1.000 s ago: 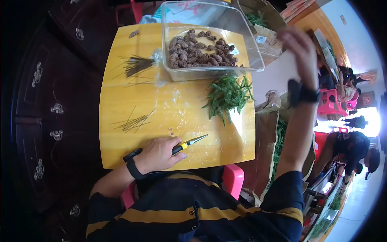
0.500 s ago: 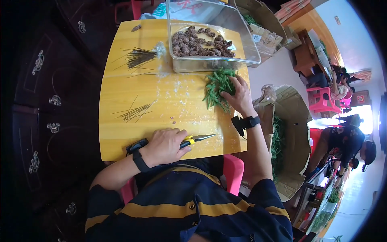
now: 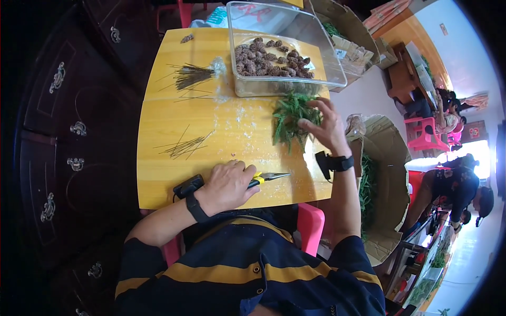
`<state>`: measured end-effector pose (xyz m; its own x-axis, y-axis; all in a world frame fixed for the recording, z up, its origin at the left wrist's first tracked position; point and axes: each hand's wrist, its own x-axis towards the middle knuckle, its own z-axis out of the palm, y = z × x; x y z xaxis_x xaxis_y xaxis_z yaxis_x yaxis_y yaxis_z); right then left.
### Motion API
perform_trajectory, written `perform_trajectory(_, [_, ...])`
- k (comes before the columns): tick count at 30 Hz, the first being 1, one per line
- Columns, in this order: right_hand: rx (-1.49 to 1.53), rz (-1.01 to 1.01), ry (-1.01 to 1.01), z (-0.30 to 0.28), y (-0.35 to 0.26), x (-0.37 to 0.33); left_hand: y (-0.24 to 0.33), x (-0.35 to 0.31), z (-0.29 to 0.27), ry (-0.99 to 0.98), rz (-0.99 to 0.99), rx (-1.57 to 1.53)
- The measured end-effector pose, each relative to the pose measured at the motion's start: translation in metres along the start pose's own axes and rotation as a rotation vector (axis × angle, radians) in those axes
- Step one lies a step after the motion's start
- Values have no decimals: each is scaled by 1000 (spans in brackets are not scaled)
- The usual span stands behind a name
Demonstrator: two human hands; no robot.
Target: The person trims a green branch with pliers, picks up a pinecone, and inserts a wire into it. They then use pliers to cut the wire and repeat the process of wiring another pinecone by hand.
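Note:
My left hand [image 3: 230,182] rests at the near edge of the yellow table [image 3: 174,118], its fingers closed round the handles of long-nose pliers [image 3: 262,179]. Their pointed metal jaws, shut, aim to the right. On the table's right side lies a clump of green artificial pine sprigs [image 3: 288,120]. At its right edge is my right hand [image 3: 328,125], thumb and fingers apart; whether the fingertips touch the sprigs I cannot tell. Behind the clump stands a clear plastic bin [image 3: 274,88] with brown pine cones [image 3: 258,59] in it.
Thin dark wires lie left in a bundle [image 3: 194,77] and a loose pile [image 3: 184,146]. One pine cone [image 3: 187,38] sits at the far left corner. A cardboard box [image 3: 387,184] of greenery stands right of the table; dark drawers [image 3: 42,158] stand left. People work at the far right.
My right hand has drawn slightly right from the sprigs, and its fingers have spread. The left hand still holds the pliers. The whole view has shifted a little.

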<state>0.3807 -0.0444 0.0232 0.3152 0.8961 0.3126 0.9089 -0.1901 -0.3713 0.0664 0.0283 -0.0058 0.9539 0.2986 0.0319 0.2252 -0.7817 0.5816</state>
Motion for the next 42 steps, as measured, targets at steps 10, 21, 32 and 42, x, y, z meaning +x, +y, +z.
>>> perform_trajectory(10, [32,44,-107,-50,-15,129,11,17,15,13,50,217])
perform_trajectory(21, [-18,43,-851,37,-9,237,10,33,33,-57,37,353])
perform_trajectory(32, [-81,-20,-1014,83,-6,256,-10,40,-9,176,-28,113])
perform_trajectory(42, [90,202,-1077,81,-5,255,-67,114,-114,240,-443,-857])
